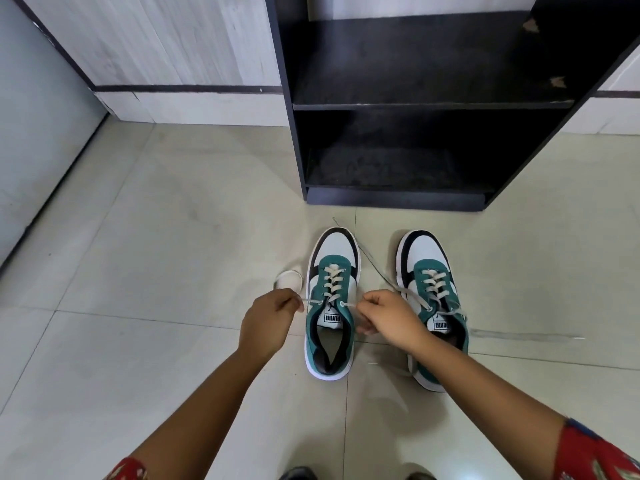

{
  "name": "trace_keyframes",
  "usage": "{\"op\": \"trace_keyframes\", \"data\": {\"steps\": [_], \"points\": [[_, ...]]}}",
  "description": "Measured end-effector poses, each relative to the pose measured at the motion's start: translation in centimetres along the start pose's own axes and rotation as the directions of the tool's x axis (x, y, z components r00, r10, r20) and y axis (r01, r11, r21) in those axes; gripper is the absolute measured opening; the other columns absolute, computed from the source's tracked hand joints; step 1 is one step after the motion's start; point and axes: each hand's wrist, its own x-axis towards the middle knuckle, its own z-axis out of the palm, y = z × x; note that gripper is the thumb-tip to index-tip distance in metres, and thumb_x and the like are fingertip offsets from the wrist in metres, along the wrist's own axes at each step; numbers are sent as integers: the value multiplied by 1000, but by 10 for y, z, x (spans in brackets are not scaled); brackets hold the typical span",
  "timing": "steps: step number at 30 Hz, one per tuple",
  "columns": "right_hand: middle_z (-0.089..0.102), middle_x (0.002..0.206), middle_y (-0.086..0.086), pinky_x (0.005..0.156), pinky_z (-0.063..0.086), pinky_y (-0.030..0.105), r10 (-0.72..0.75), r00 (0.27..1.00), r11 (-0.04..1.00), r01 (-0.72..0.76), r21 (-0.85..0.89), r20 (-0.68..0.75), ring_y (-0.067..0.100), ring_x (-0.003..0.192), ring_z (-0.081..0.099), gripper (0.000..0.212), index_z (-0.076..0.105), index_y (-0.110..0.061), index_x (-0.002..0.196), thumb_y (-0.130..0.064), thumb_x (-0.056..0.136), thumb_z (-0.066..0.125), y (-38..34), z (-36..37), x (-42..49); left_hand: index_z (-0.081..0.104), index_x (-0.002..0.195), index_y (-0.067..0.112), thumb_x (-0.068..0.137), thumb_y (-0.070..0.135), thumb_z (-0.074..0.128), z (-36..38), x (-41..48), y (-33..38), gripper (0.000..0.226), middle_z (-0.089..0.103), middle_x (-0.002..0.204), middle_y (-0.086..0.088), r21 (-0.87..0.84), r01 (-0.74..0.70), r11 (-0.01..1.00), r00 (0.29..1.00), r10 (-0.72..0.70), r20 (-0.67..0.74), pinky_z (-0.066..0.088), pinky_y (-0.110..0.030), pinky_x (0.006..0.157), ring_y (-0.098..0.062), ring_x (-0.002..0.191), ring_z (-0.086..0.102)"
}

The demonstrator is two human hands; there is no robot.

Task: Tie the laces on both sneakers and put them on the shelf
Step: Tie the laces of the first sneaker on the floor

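Note:
Two green, white and black sneakers stand side by side on the tiled floor, toes toward the shelf. My left hand [268, 322] pinches the left lace end of the left sneaker [331, 299], pulling it out sideways. On the other side of that sneaker, my right hand [388, 320] grips its right lace end. The right sneaker [431, 292] is partly hidden behind my right forearm; its laces [412, 296] lie loose and untied, trailing over the floor. A black shelf unit [429, 105] stands just beyond the sneakers, with two dark compartments showing nothing inside.
A small white round object [289, 279] lies on the floor just left of the left sneaker. A white panelled wall with a dark stripe runs behind the shelf. A grey door or panel [38, 133] is at the far left.

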Motion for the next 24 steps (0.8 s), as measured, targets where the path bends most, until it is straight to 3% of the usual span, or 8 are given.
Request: {"op": "trace_keyframes", "data": {"steps": [2, 4, 9, 14, 18, 22, 24], "points": [[49, 47, -2, 69, 54, 44, -38, 999, 996, 35, -77, -37, 29, 61, 61, 41, 45, -22, 45, -18, 86, 51, 2, 1, 0, 63, 58, 29, 69, 32, 44, 1, -1, 2, 22, 66, 71, -1, -90, 58, 994, 998, -59, -13, 44, -36, 69, -24, 74, 61], [49, 48, -2, 63, 48, 36, -34, 998, 994, 30, -102, -43, 28, 60, 59, 40, 45, -20, 46, -17, 85, 51, 5, -1, 0, 64, 56, 29, 70, 28, 45, 1, -1, 0, 23, 62, 66, 2, -113, 84, 990, 996, -86, -14, 40, -33, 66, -21, 70, 58], [72, 76, 15, 65, 46, 30, -18, 999, 991, 14, -134, -29, 30, 76, 67, 30, 62, -12, 62, -18, 89, 48, 3, -4, -1, 65, 55, 29, 67, 29, 45, 0, -2, -10, 24, 59, 63, 2, -160, 122, 979, 992, -126, -12, 37, -32, 67, -20, 67, 54], [72, 78, 16, 60, 40, 28, -33, 999, 990, 27, -140, -41, 21, 64, 58, 36, 53, -19, 54, -15, 89, 49, 8, -4, -1, 66, 54, 28, 75, 27, 50, -1, -2, -17, 27, 58, 62, -1, -209, 124, 970, 992, -130, -11, 36, -32, 68, -19, 67, 52], [68, 73, 16, 52, 36, 25, -34, 999, 980, 27, -195, -34, 12, 53, 48, 32, 55, -13, 59, -16, 90, 48, 10, -5, -1, 65, 53, 27, 86, 16, 52, -2, -3, -22, 38, 57, 61, -2, -234, 128, 964, 991, -135, -13, 35, -32, 68, -21, 67, 52], [58, 63, 5, 59, 42, 33, -60, 998, 957, 50, -286, -28, 18, 58, 50, 31, 49, -19, 60, -21, 91, 45, 10, -3, -5, 65, 60, 31, 88, 18, 50, 0, -6, -23, 35, 61, 67, 3, -143, 90, 986, 996, -88, 23, 40, -32, 71, -21, 74, 57], [54, 69, -2, 61, 42, 33, -135, 991, 902, 120, -416, -6, 20, 69, 55, 25, 47, -24, 69, -28, 94, 43, 10, -4, -7, 66, 84, 32, 91, 26, 49, 6, -11, -24, 19, 62, 89, 9, 66, -16, 998, 1000, 17, -19, 43, -32, 78, -15, 85, 57]]}}
